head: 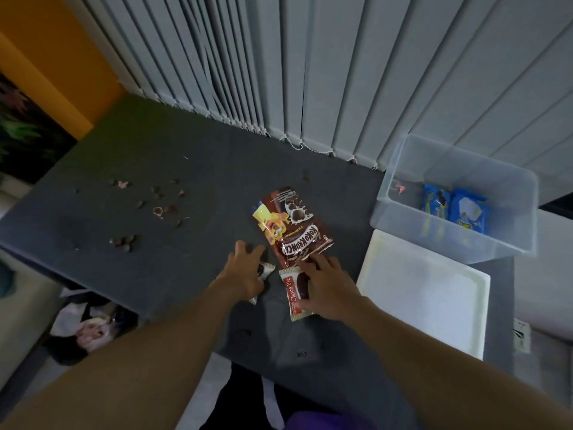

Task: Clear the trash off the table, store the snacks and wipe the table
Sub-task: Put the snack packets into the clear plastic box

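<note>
On the dark grey table point(186, 212) lies a brown Koko Krunch bag point(291, 228). Just below it lies a Choco Pie packet point(293, 293), and my right hand point(325, 287) rests on it with fingers spread, fingertips touching the bag's lower edge. My left hand point(245, 271) presses down on a second small snack wrapper point(265, 271), mostly hidden under the palm. Scattered cereal pieces and crumbs point(155, 206) cover the table's left half.
A clear plastic bin point(403, 212) at the right holds two blue snack packs point(452, 209). A white lid point(428, 293) lies in front of it. Vertical blinds point(310, 72) hang behind the table. A bag with trash point(90, 330) sits on the floor at left.
</note>
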`<move>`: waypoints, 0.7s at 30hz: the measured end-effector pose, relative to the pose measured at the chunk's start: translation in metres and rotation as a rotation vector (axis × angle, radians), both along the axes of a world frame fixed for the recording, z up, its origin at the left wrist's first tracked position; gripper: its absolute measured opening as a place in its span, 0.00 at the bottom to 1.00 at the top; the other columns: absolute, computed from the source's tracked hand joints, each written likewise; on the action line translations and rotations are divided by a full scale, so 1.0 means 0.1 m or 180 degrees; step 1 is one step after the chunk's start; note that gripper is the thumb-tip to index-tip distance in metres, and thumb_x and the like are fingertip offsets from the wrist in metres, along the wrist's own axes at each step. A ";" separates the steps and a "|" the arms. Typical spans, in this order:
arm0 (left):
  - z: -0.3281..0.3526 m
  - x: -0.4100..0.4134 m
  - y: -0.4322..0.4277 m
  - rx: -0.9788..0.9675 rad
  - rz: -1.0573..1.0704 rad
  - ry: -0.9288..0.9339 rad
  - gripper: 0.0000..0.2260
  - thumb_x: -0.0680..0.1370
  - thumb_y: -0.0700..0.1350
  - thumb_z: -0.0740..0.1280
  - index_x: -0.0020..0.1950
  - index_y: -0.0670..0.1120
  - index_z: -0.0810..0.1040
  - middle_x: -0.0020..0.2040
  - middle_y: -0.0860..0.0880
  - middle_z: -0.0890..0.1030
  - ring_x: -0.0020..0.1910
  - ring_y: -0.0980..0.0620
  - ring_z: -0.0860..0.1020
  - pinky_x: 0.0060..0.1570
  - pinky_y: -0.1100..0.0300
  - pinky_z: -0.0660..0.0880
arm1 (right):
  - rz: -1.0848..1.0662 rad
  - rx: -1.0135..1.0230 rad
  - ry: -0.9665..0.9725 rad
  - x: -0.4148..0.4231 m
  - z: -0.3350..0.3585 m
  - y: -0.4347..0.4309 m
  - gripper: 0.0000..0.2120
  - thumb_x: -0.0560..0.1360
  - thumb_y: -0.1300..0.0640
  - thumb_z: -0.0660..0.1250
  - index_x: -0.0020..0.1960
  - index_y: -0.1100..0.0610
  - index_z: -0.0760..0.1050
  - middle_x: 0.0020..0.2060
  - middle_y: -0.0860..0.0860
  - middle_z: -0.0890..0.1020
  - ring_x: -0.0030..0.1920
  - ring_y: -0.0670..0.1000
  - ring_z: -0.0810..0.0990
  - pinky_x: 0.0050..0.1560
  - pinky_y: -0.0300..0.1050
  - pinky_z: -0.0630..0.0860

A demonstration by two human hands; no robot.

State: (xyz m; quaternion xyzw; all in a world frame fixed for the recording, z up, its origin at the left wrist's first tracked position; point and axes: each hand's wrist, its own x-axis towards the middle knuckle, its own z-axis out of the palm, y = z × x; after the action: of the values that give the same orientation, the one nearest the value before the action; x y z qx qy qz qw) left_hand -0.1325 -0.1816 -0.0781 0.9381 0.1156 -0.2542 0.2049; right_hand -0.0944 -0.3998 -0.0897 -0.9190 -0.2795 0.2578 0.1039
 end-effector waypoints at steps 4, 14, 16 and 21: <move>0.07 0.06 -0.03 0.0030 0.0196 0.0065 0.37 0.68 0.50 0.78 0.72 0.47 0.65 0.66 0.42 0.62 0.65 0.42 0.68 0.61 0.52 0.75 | -0.0342 0.0348 0.0153 -0.02 -0.03 0.02 0.42 0.68 0.42 0.76 0.74 0.44 0.58 0.72 0.50 0.62 0.70 0.55 0.68 0.67 0.55 0.73; 0.52 0.44 -0.13 0.0000 0.0186 -0.0366 0.34 0.68 0.50 0.76 0.70 0.45 0.67 0.63 0.43 0.70 0.65 0.42 0.69 0.60 0.52 0.70 | -0.0900 0.1039 -0.0099 0.25 0.41 -0.18 0.28 0.75 0.52 0.73 0.70 0.48 0.63 0.66 0.50 0.65 0.58 0.53 0.80 0.56 0.44 0.80; 0.65 0.55 -0.16 -0.0072 0.0272 -0.0428 0.33 0.68 0.51 0.77 0.69 0.46 0.67 0.62 0.43 0.70 0.63 0.41 0.72 0.59 0.51 0.73 | -0.0882 0.1115 -0.0321 0.34 0.52 -0.23 0.25 0.75 0.54 0.73 0.68 0.50 0.67 0.66 0.50 0.66 0.58 0.53 0.79 0.58 0.42 0.79; 1.00 0.84 -0.37 -0.0192 0.0317 -0.0785 0.31 0.69 0.53 0.76 0.66 0.48 0.67 0.61 0.45 0.69 0.58 0.41 0.76 0.56 0.49 0.76 | -0.1009 0.1455 -0.0871 0.57 0.84 -0.49 0.20 0.78 0.53 0.68 0.68 0.53 0.68 0.70 0.52 0.63 0.59 0.52 0.78 0.56 0.38 0.78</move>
State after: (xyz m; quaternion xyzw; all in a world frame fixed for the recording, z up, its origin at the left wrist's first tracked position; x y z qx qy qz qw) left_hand -0.0489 -0.2186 0.0224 0.9488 0.1282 -0.1298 0.2580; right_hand -0.0376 -0.4490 -0.0057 -0.9302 -0.1947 0.0428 0.3081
